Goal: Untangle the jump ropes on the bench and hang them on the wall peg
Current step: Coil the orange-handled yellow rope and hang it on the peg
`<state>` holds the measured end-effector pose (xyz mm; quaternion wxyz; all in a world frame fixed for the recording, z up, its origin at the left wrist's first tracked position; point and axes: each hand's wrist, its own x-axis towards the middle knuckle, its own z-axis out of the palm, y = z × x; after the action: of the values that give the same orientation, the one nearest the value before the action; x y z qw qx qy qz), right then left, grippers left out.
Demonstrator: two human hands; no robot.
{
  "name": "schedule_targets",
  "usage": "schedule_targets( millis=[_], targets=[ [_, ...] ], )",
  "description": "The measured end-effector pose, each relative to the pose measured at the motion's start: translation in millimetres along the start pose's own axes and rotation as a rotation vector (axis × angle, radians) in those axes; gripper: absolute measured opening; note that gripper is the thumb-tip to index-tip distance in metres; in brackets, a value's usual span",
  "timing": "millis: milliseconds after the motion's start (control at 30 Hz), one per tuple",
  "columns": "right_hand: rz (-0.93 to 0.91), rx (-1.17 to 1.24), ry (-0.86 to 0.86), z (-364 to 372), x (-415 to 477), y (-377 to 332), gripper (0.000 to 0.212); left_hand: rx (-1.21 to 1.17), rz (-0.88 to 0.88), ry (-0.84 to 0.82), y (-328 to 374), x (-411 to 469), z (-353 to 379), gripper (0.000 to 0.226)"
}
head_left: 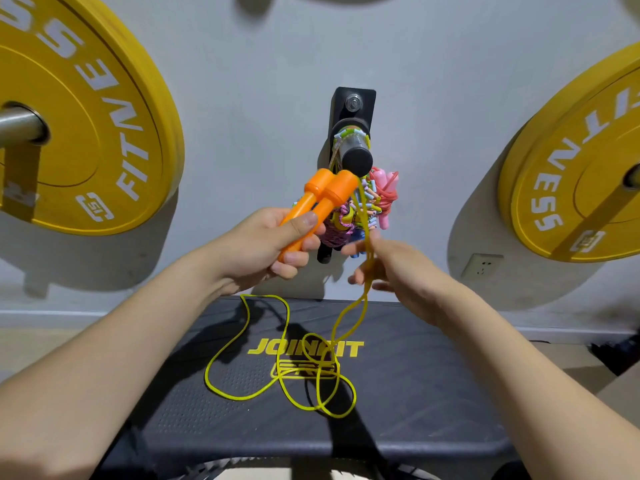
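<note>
Yellow rope (242, 396), orange handles (311, 206) clenched in left grip (263, 247) (right grip (398, 268) blurred, unclear), fronts rope-crowded peg (355, 150).

Loose loops of yellow rope (277, 382) lie on the black padded bench (415, 393) marked JOINFIT.
</note>
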<state>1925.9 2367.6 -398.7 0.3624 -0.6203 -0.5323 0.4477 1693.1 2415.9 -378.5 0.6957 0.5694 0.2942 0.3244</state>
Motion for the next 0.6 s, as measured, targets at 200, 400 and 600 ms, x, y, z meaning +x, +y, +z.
schedule_targets(
  millis=[200, 400, 600],
  targets=[
    [0.072, -0.224, -0.1, 3.5, -4.6, 13.1, 0.034, 0.062, 0.011, 0.241, -4.3, 6.4, -3.2, 0.023],
    [-0.176, -0.795, 0.103, 23.9, -12.0, -2.6, 0.023, 0.677, 0.019, 0.219, -13.8, 5.1, -1.9, 0.016],
    [-0.463, -0.968, -0.081, 42.0, -24.8, -11.6, 0.014, 1.232, -0.118, -0.031, -24.7, -2.8, 3.2, 0.062]
  ],
)
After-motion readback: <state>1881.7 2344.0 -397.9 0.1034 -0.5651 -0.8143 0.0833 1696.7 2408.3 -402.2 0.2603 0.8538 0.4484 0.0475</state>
